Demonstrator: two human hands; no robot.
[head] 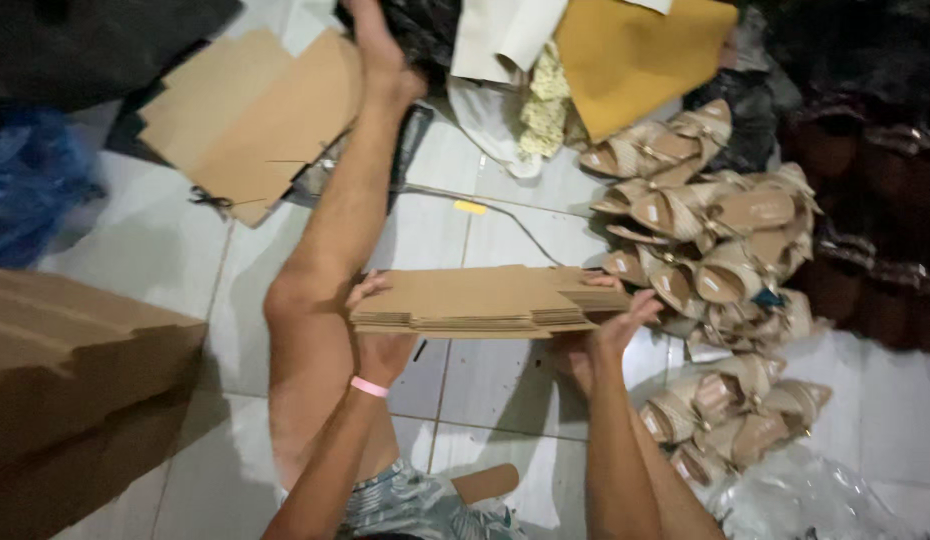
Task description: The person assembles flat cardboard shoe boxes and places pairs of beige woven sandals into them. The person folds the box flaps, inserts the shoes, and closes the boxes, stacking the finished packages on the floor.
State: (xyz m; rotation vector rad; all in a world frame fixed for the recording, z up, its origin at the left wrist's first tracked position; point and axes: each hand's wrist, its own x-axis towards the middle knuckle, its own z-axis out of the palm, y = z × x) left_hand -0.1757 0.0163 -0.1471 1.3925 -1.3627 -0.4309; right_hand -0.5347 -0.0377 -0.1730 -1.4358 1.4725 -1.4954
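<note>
I hold a stack of flat brown cardboard sheets [485, 298] level above the tiled floor, between both hands. My left hand [380, 345], with a pink band at the wrist, grips the stack's left end, fingers curled over the top edge. My right hand [610, 335] holds the right end from below, fingers up against its edge. My bare leg [330, 240] stretches out along the floor to the left of the stack, foot pointing away.
A heap of beige sandals [715, 240] lies at the right. Folded brown cardboard [240, 115] lies ahead on the floor, a cardboard box [70, 370] stands at the left. A mustard sheet [630, 55], pale material and dark bags lie at the back. Clear plastic [805, 495] sits bottom right.
</note>
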